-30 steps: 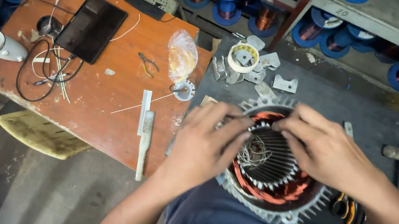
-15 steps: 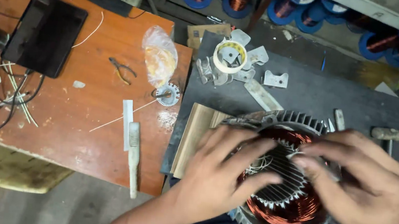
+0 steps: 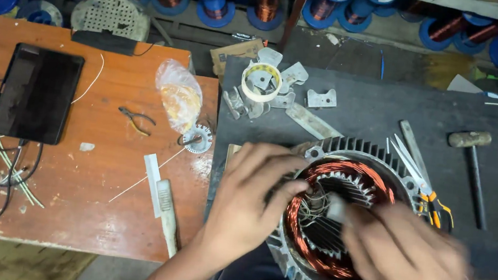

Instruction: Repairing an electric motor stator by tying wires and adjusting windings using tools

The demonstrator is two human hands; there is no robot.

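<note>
- head view: the left hand (image 3: 251, 206) rests on the near-left rim of the motor stator (image 3: 340, 216), fingers bent over the copper winding (image 3: 299, 224) and pressing on it; it clutches nothing separate.
- head view: the right hand (image 3: 404, 261) is blurred, so i cannot tell exactly how it closes; its fingertips seem to pinch a small pale piece (image 3: 336, 207) inside the bore, just right of the left hand's fingers.
- the stator sits directly under both hands on the dark mat (image 3: 365, 109), its finned housing toward the body.
- since half a second ago the right hand has slid from the upper right rim down into the bore, and the left hand has held its place on the rim; i judge the work is now inside the slots, with the left hand steadying.
- just beyond the right hand lie scissors (image 3: 422, 178) and a hammer (image 3: 471, 165).
- up from the left hand is a tape roll (image 3: 260, 82); to its left, on the wooden table (image 3: 98, 198), are a plastic bag (image 3: 179, 97), small pliers (image 3: 136, 118) and a black tablet (image 3: 35, 94).
</note>
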